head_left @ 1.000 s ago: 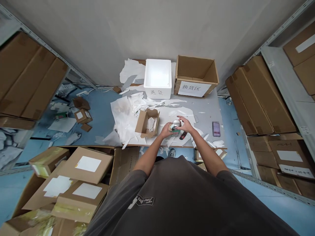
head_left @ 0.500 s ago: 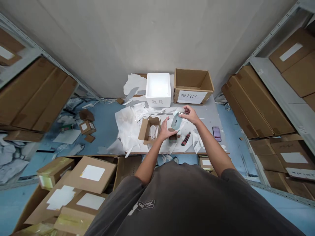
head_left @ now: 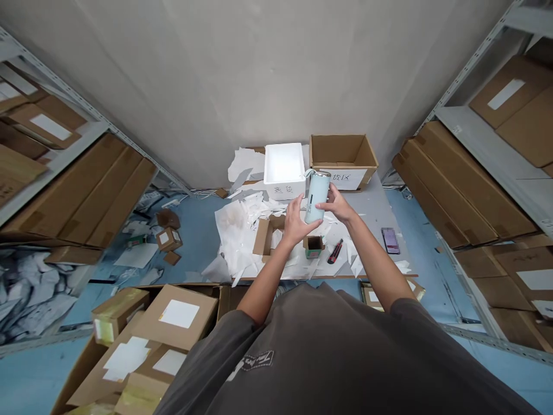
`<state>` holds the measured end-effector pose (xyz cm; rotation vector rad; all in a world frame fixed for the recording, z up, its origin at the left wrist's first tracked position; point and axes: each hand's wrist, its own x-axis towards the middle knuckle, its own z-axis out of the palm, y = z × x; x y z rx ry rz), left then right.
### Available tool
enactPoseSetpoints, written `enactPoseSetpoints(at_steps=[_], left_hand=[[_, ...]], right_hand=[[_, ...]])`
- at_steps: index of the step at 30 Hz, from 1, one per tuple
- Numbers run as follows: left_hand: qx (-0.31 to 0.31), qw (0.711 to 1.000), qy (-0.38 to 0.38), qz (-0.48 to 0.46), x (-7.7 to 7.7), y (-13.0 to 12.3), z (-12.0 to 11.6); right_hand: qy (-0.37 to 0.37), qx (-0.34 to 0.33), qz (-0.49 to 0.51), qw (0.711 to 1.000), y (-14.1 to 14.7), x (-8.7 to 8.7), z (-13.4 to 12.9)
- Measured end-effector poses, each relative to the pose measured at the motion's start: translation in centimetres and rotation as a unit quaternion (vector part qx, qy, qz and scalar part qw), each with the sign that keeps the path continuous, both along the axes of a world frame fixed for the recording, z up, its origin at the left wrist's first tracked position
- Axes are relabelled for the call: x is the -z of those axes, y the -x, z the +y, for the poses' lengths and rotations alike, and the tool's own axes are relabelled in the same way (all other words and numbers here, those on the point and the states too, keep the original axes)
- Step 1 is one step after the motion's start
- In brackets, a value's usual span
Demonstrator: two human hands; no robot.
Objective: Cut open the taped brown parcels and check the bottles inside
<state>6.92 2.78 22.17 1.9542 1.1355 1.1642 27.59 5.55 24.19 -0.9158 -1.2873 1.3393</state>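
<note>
A light blue bottle (head_left: 318,197) with a silver rim and a strap loop at its top is held nearly upright over the table. My left hand (head_left: 296,222) supports its base and left side. My right hand (head_left: 336,204) grips its right side. Below the bottle stands a small open green and brown box (head_left: 313,246). To its left an open cardboard box (head_left: 262,237) with white paper inside is partly hidden by my left hand. A red and black box cutter (head_left: 335,252) lies to the right on paper scraps.
A white foam box (head_left: 284,189) and an open carton (head_left: 372,159) stand at the table's back. A phone (head_left: 390,240) lies at the right. Packed boxes (head_left: 173,340) fill a large carton at lower left. Shelves with cartons flank both sides.
The bottle has been raised and now shows its full length upright. My right hand has moved from its top to its side. The view has shifted slightly.
</note>
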Motion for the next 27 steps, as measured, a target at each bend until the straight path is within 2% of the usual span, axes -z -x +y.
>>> enactPoseSetpoints(at_steps=[3, 8, 11, 14, 17, 20, 24, 27], left_hand=[[0.007, 1.0, 0.014, -0.014, -1.0, 0.1, 0.5], [0.071, 0.994, 0.045, -0.072, -1.9, 0.4, 1.4], [0.068, 0.995, 0.024, -0.062, -3.0, 0.8, 1.6], [0.071, 0.994, 0.045, -0.071, -4.4, 1.0, 1.7], [0.106, 0.986, 0.077, -0.105, -5.2, 1.1, 2.0], [0.114, 0.986, 0.07, -0.104, -5.5, 1.2, 2.3], [0.067, 0.993, 0.059, -0.075, -5.3, 0.9, 2.6], [0.082, 0.99, 0.073, -0.091, -5.1, 0.7, 2.8]], right_hand=[[-0.012, 0.022, 0.002, 1.0, 0.6, -0.7, -0.1], [-0.038, -0.03, 0.017, 0.999, 0.8, -1.2, 0.1], [-0.043, 0.007, 0.009, 0.999, 1.1, -1.7, -0.3], [-0.038, 0.059, -0.013, 0.997, 1.5, -2.9, -0.9], [-0.017, 0.055, -0.024, 0.998, 1.7, -4.0, -1.2], [0.008, 0.034, -0.022, 0.999, 1.9, -4.4, -1.0], [0.014, 0.076, -0.033, 0.996, 2.5, -4.0, -0.8], [0.005, 0.069, -0.048, 0.996, 2.5, -3.9, -1.0]])
